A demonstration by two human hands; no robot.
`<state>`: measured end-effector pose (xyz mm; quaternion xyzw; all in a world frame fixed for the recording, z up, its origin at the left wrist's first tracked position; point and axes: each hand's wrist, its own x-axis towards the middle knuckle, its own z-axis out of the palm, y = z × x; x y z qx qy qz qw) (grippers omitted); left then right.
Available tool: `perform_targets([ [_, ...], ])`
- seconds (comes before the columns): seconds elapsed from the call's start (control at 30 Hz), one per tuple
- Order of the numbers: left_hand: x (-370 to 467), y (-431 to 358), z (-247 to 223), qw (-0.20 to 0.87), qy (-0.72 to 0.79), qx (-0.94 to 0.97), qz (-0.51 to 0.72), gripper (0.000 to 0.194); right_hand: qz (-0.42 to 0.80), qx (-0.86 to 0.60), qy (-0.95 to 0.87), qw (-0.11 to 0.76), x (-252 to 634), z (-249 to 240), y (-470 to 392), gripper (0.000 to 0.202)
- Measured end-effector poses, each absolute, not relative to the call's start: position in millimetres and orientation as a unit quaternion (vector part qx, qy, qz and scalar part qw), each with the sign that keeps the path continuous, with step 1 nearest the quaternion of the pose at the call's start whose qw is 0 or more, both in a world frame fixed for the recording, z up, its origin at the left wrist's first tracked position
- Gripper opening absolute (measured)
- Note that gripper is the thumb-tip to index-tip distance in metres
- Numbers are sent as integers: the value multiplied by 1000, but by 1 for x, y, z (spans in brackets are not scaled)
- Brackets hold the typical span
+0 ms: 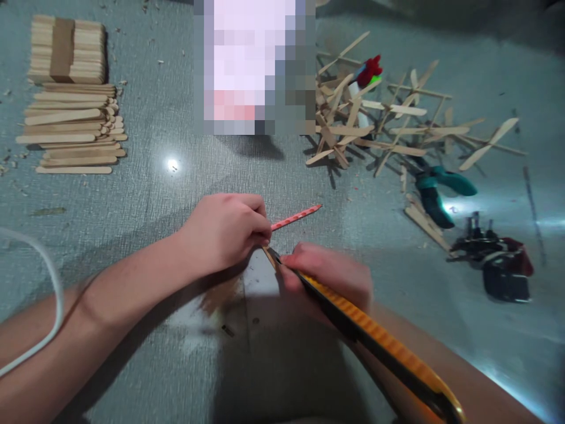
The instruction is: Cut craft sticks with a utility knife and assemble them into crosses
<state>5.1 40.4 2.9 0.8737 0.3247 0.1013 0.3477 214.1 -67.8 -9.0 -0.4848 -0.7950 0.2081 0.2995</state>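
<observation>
My left hand (pixel 227 229) is closed, its fingertips pinching a short wooden craft stick (pixel 269 257) whose end shows below them. In my right hand (pixel 329 274), slightly smeared by motion, is a yellow and black utility knife (pixel 375 333). Its blade meets the stick just beside my left fingertips. A red patterned pencil (pixel 298 217) points out to the right from behind my left fingers; whether they touch it I cannot tell. Beneath the hands lies a white sheet (pixel 260 280) with brown wood dust on it.
At the upper left are a banded bundle of craft sticks (pixel 88 50) and a loose pile (pixel 75 129). Crossed stick assemblies (pixel 353 118) spread over the upper right, near teal-handled pliers (pixel 435 194) and a dark tangled object (pixel 503 262). A white cable (pixel 55 282) crosses my left forearm.
</observation>
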Motion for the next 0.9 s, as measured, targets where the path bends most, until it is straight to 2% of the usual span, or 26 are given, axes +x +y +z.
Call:
perform_targets([
  [0.1, 5, 40, 3, 345, 325, 875, 98, 18, 200, -456, -779, 382, 212, -7, -69, 12],
  [0.2, 6, 40, 3, 341, 326, 876, 98, 18, 205, -461, -755, 419, 212, -6, -69, 16],
  [0.47, 6, 40, 3, 336, 318, 880, 105, 18, 223, -462, -765, 389, 210, -5, -66, 15],
  [0.67, 7, 40, 5, 351, 326, 872, 99, 20, 215, -485, -791, 305, 212, -8, -70, 15],
  [0.9, 6, 40, 5, 352, 330, 872, 84, 19, 216, -447, -784, 372, 211, -7, -66, 12],
])
